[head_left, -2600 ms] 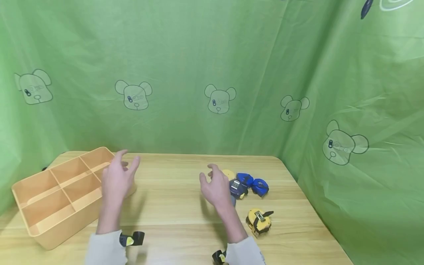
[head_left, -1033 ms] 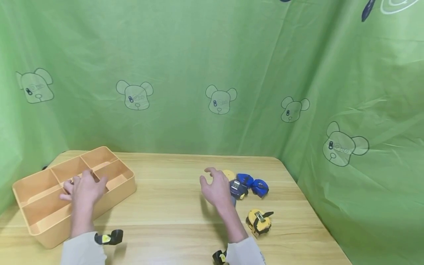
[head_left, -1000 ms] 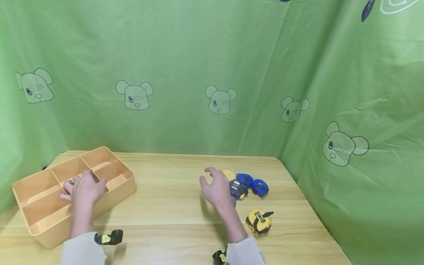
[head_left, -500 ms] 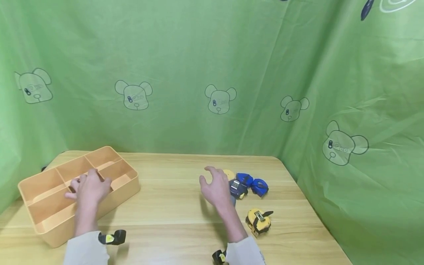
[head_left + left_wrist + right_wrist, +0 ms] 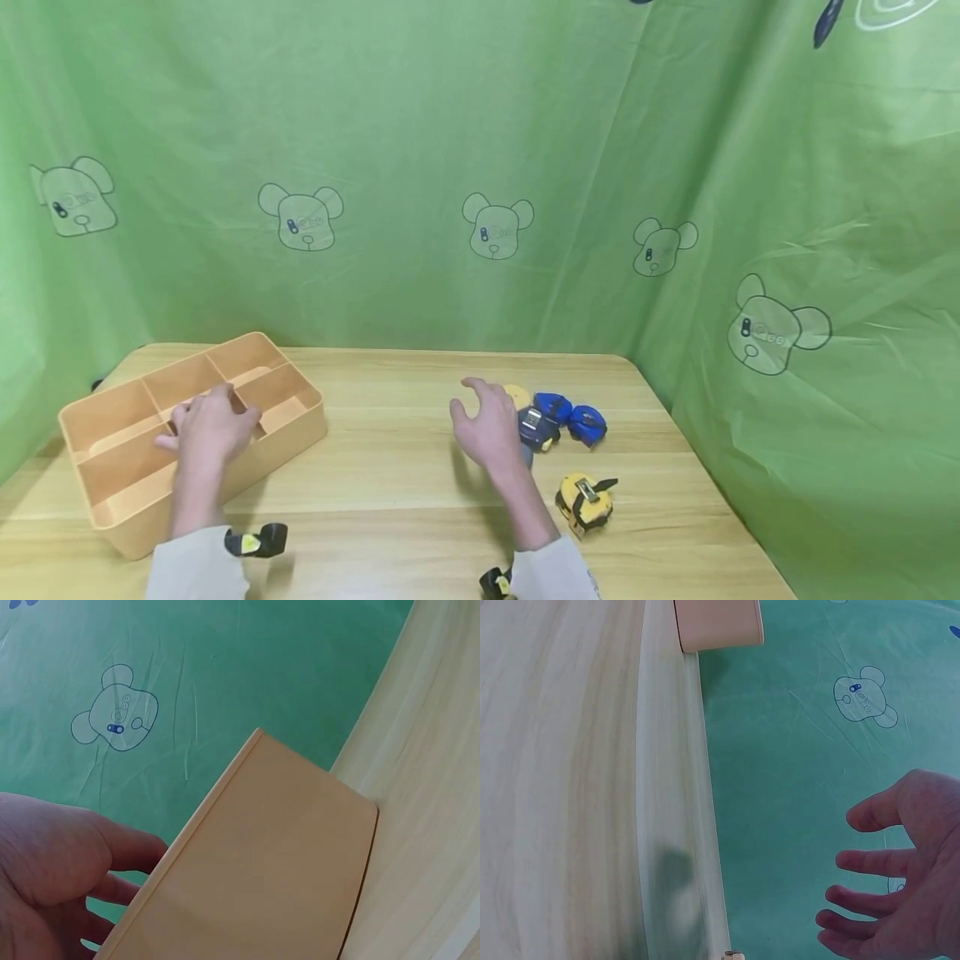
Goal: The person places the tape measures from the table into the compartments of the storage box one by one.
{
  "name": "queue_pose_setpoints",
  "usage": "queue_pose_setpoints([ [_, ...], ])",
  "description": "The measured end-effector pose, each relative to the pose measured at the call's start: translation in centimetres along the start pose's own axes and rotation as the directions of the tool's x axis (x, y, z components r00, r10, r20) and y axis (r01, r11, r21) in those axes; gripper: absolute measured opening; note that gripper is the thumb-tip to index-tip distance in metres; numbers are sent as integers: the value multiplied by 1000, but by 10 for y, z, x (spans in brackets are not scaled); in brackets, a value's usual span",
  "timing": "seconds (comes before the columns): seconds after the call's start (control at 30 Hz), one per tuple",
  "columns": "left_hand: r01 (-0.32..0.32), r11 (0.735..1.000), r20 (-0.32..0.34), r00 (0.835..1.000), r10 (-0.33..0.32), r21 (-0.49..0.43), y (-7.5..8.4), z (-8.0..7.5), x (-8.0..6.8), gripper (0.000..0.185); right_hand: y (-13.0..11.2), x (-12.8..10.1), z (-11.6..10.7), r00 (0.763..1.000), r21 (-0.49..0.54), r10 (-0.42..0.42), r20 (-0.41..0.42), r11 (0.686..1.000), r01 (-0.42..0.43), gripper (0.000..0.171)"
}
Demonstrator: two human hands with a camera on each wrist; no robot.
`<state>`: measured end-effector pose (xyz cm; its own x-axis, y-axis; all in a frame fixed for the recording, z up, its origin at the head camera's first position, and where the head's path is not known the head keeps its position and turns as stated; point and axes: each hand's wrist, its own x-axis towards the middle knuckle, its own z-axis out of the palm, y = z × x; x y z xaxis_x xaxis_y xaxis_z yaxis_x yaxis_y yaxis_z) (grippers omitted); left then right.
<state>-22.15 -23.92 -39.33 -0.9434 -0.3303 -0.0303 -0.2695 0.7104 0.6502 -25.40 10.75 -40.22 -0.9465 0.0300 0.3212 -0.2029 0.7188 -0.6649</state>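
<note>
While the left hand is resting over the near rim of the tan divided box at lower left of the head view, its fingers are hooking over the wall and gripping it; the left wrist view is showing the same hand against the box's outer wall. Right hand is hovering at centre frame above the wooden table, fingers spread and relaxed, holding nothing; the right wrist view is confirming the splayed fingers.

Tape measures are lying in a loose cluster just right of that hand: a dark one nearest it, two blue ones beside it, a yellow one partly hidden behind the hand. Another yellow tape measure is sitting apart, lower right of the cluster, near the table's front edge.

Every compartment of the box that is showing is looking bare; part of the middle is hidden by the left hand.

Judging progress: sorting is looking not yet begun. All visible tape measures are lying on the table, well apart from the box. Nothing is being carried. What seems left is everything: picking up and placing each one.

Green printed cloth is hanging behind and to the right.
</note>
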Motion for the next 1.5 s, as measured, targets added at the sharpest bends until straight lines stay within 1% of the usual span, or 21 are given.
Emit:
queue_pose_setpoints([
  [0.13,-17,1000,16,1000,17,3,4,1,-3,36,-1,1,0,1000,-3,9,6,1000,-9,43],
  [0.2,-24,1000,21,1000,24,3,6,3,-4,40,-1,1,0,1000,-4,12,8,1000,-12,44],
  [0.23,-28,1000,21,999,28,3,8,4,-5,38,-1,1,0,1000,-6,12,7,1000,-12,44],
  [0.27,-31,1000,22,999,31,3,9,5,-5,41,-1,1,0,1000,-7,13,6,1000,-13,44],
  [0.37,-43,999,20,999,43,4,12,7,-6,40,-1,0,0,1000,-8,14,6,1000,-14,44],
  [0.5,-51,999,30,998,50,11,13,11,-5,48,-1,0,0,1000,-6,20,10,1000,-19,44],
  [0.53,-51,999,30,998,50,12,13,11,-6,53,-1,0,0,1000,-3,20,11,1000,-20,44],
  [0.6,-50,999,30,998,49,17,14,12,-6,54,-1,-1,0,1000,1,23,14,1000,-23,44],
  [0.67,-54,998,34,998,53,18,16,12,-7,53,-1,-1,0,1000,5,22,14,1000,-22,44],
  [0.77,-60,998,41,997,59,24,20,14,-7,44,-1,0,1,1000,5,17,10,1000,-17,44],
  [0.83,-66,998,52,997,65,24,22,15,-8,51,-1,0,0,1000,8,16,8,1000,-16,44],
  [0.87,-69,997,54,996,68,22,23,15,-8,49,-1,0,0,1000,10,16,8,1000,-16,44],
  [0.9,-72,997,55,996,70,25,24,17,-9,50,-1,0,0,1000,12,14,10,1000,-15,44],
  [1.0,-80,996,61,995,78,32,27,20,-10,61,-2,0,0,1000,19,18,12,1000,-18,44],
  [1.1,-91,995,62,994,88,41,31,24,-11,67,-1,-1,1,1000,18,17,12,1000,-18,44],
  [1.17,-99,994,63,993,96,44,33,28,-11,68,-1,-1,1,1000,12,10,10,1000,-10,44],
  [1.4,-133,990,68,989,129,50,42,37,-13,66,-1,-2,1,1000,15,25,15,1000,-25,44],
  [1.5,-143,988,71,988,139,56,46,41,-15,67,0,-1,2,1000,18,16,10,1000,-16,43],
])
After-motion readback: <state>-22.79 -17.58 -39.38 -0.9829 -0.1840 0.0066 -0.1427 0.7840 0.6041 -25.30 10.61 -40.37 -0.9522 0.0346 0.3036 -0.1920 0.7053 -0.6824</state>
